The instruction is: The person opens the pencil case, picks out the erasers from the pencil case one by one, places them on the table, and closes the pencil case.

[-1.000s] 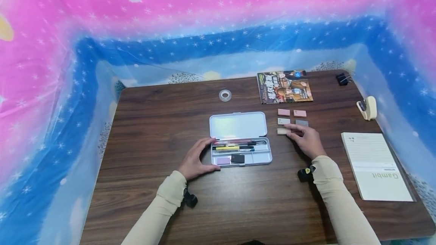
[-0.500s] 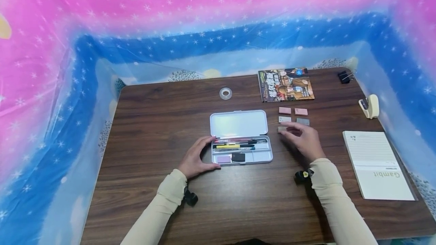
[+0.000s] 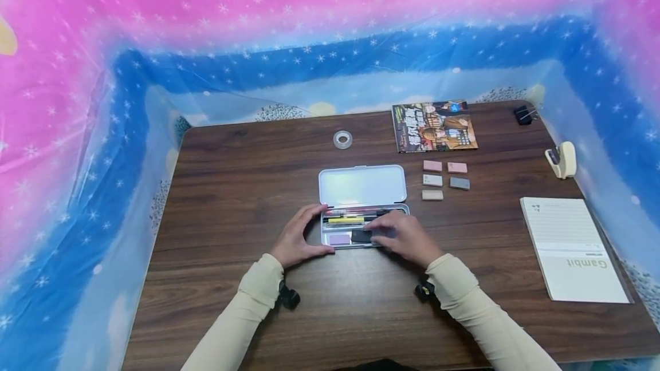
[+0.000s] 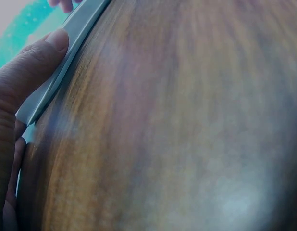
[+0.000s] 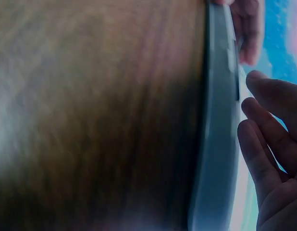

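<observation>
A white pencil case (image 3: 362, 185) lies open on the table, its lid folded back. Pens and a yellow marker (image 3: 353, 220) fill its rear section; a lilac eraser (image 3: 339, 240) and a black eraser (image 3: 359, 236) sit in the front one. My left hand (image 3: 299, 238) grips the case's left end, thumb on the front edge, as the left wrist view also shows. Over the right half of the case is my right hand (image 3: 408, 238), its fingertips beside the black eraser. Nothing shows between those fingers (image 5: 254, 149) in the right wrist view; whether they touch the eraser I cannot tell.
Right of the case lie two pink erasers (image 3: 432, 166), a white eraser (image 3: 432, 180), a grey eraser (image 3: 459, 183) and a beige eraser (image 3: 432, 194). Around them are a tape roll (image 3: 336, 140), a comic book (image 3: 435, 126), a binder clip (image 3: 524, 115), a stapler (image 3: 566, 160) and a notebook (image 3: 574, 251).
My right hand has left the beige eraser, which stays in its row on the table, and moved left over the pencil case. The left hand keeps its hold on the case.
</observation>
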`<action>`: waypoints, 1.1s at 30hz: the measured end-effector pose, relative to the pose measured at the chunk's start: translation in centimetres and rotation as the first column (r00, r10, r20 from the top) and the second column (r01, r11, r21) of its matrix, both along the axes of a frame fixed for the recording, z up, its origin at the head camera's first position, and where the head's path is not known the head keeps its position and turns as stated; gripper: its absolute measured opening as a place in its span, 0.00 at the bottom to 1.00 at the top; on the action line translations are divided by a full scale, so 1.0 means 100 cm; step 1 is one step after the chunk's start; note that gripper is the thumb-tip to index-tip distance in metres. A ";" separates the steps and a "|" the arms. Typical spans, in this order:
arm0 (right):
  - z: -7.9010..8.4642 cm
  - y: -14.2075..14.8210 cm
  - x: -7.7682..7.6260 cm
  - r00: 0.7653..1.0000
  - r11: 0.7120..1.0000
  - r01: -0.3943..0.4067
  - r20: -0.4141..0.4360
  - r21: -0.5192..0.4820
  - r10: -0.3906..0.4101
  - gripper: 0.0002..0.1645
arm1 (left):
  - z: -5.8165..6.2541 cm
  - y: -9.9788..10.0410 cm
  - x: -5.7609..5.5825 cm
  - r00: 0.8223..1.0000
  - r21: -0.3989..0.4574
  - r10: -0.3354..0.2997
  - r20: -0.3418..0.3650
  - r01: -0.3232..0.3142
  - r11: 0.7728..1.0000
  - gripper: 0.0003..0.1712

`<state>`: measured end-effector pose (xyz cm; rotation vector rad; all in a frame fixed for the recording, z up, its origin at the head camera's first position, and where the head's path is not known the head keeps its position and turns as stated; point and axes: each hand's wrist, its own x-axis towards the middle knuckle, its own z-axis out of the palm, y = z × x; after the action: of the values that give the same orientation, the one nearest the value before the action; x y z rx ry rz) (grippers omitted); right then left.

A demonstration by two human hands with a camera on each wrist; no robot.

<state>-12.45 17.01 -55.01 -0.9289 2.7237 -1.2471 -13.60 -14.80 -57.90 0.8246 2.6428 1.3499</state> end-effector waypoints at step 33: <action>0.000 -0.010 -0.009 0.993 0.991 -0.114 0.030 0.076 0.112 0.18 | 0.000 -0.001 -0.001 1.000 -0.001 -0.002 0.006 0.002 1.000 0.58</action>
<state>-13.35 15.98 -54.99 -1.0349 2.6379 -1.1179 -13.65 -14.86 -57.94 0.8215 2.6372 1.3488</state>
